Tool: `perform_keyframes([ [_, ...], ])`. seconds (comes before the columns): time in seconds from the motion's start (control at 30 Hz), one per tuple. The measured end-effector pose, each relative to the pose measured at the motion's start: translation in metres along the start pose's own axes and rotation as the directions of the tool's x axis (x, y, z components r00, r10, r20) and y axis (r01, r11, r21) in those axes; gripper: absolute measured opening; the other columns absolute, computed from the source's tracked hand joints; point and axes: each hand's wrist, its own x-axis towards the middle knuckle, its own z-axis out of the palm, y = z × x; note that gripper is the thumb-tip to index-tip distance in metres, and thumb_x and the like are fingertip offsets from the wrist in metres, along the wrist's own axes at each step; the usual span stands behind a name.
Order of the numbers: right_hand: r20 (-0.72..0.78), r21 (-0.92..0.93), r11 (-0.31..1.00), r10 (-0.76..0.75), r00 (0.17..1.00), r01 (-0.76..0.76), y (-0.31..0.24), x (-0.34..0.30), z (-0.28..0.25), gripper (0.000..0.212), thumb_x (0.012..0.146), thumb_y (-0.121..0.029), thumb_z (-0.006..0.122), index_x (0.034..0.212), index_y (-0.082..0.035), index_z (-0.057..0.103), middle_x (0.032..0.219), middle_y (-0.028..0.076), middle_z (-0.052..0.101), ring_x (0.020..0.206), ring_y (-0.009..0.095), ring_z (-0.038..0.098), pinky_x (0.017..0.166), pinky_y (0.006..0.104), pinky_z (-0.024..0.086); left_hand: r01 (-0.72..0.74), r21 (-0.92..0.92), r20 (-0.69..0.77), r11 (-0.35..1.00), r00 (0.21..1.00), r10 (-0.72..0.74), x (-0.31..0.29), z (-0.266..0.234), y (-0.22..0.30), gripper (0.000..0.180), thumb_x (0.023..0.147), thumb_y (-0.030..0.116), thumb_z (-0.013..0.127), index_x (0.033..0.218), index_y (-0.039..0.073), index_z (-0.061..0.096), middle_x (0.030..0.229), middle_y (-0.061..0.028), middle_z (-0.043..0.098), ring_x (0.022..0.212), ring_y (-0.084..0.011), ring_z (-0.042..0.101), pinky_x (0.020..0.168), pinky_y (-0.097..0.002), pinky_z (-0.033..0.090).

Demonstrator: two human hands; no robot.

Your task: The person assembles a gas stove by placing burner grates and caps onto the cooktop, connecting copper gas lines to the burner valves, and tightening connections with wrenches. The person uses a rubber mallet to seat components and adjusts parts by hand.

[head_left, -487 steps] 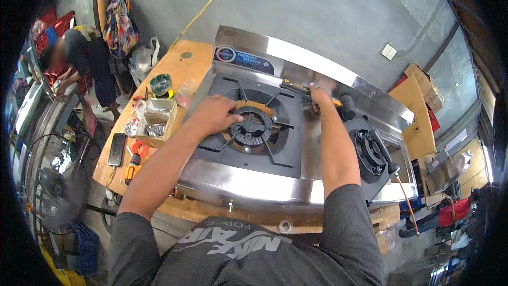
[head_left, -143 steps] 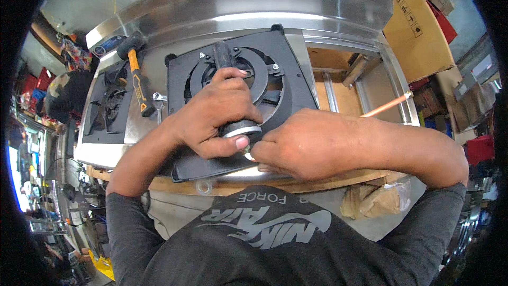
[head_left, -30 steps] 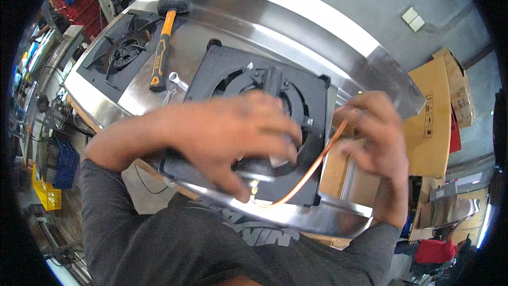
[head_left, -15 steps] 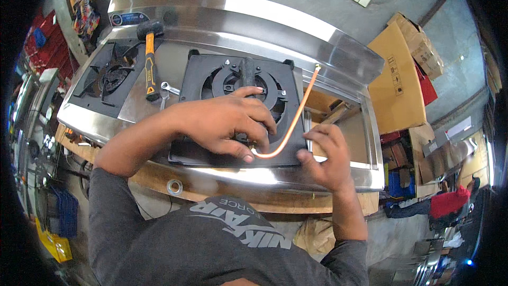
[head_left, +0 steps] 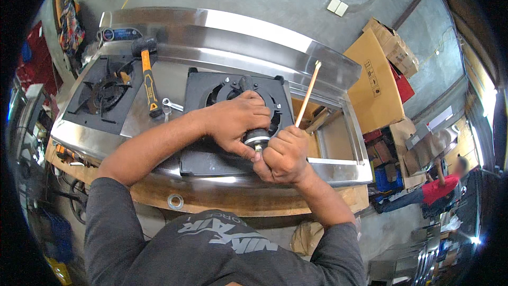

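Observation:
On the steel stove top lies a black burner plate with a round burner in its middle. My left hand is closed around the burner's black pipe, whose near end has a pale ring. A small brass fitting sits at that end, between my two hands. My right hand is a fist around the lower part of a copper tube. The tube rises from the fist toward the back right, and its bend is hidden by my fingers.
A yellow-handled mallet and a wrench lie left of the plate, near a second burner. At right the stove top has an open rectangular cutout. A metal ring rests on the wooden front edge. Another person is far right.
My right hand has moved left from beside the plate and closed around the copper tube's bend. My left hand, spread before, has wrapped round the black pipe. The whole view has shifted slightly.

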Motion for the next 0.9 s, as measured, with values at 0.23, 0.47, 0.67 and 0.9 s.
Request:
perform_keyframes([
  [0.23,-0.038,-0.031,0.998,0.056,0.998,-0.058,-0.004,-0.006,0.006,0.039,0.073,-0.02,0.076,0.054,-0.015,0.042,0.056,0.001,0.04,0.051,0.021,0.044,0.054,0.0367,0.032,-0.028,0.024,0.014,0.999,1.0,0.027,0.0,0.0,-0.003,0.064,0.075,0.063,0.071,0.095,0.004,0.059,0.095,-0.0141,0.056,0.095,-0.0352,0.055,0.097,-0.0487,0.037],
  [0.47,-0.048,0.018,0.994,0.106,0.993,-0.105,-0.01,-0.007,0.009,0.055,0.07,-0.036,0.087,0.053,-0.015,0.039,0.054,0.001,0.039,0.049,0.02,0.042,0.053,0.035,0.031,-0.082,-0.058,0.02,0.995,0.996,0.083,-0.003,-0.001,-0.011,0.065,0.078,0.064,0.069,0.103,0.004,0.06,0.097,-0.0129,0.057,0.097,-0.0349,0.054,0.098,-0.0517,0.035],
  [0.67,-0.033,-0.043,0.993,0.109,0.993,-0.111,-0.012,-0.004,0.008,0.054,0.073,-0.033,0.087,0.054,-0.015,0.04,0.054,-0.001,0.038,0.047,0.018,0.039,0.051,0.0336,0.027,-0.093,-0.069,0.052,0.993,0.994,0.097,-0.002,-0.006,-0.012,0.06,0.079,0.058,0.07,0.103,0.004,0.061,0.097,-0.0123,0.056,0.097,-0.0333,0.054,0.099,-0.0511,0.036],
  [0.9,0.084,-0.04,0.966,0.257,0.963,-0.254,-0.024,-0.006,0.004,0.046,0.077,-0.031,0.083,0.057,-0.016,0.044,0.054,-0.001,0.036,0.047,0.017,0.038,0.052,0.0344,0.026,-0.033,-0.085,0.038,0.996,0.999,0.036,-0.003,-0.003,-0.01,0.06,0.078,0.061,0.069,0.101,0.006,0.061,0.098,-0.0116,0.057,0.098,-0.0331,0.055,0.1,-0.0518,0.035],
])
